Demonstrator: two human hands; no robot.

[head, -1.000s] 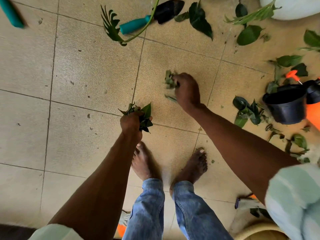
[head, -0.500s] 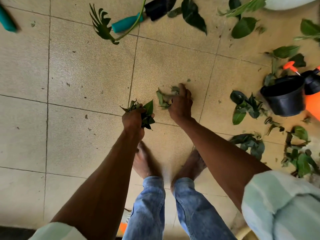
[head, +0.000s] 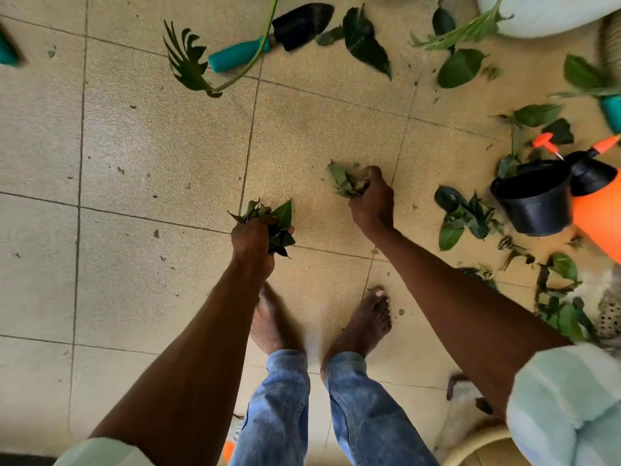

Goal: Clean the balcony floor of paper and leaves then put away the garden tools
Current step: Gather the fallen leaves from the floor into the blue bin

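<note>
Bending over tiled floor point(head: 141, 136), barefoot person gathers leaves. Left hand point(head: 253, 242), fingers curled tight, grips dark bunch point(head: 280, 227). Right hand point(head: 373, 203), fingers curled, pinches paler clump point(head: 342, 183) low over tile. More leaves point(head: 465, 218) scattered beside black pot point(head: 534, 200); trowel point(head: 268, 38) lies farther off.

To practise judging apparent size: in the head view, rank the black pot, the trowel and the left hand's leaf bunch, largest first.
1. trowel, longest overall
2. black pot
3. leaf bunch gripped in the left hand

The trowel lies farther away, so true sizes may differ.
</note>
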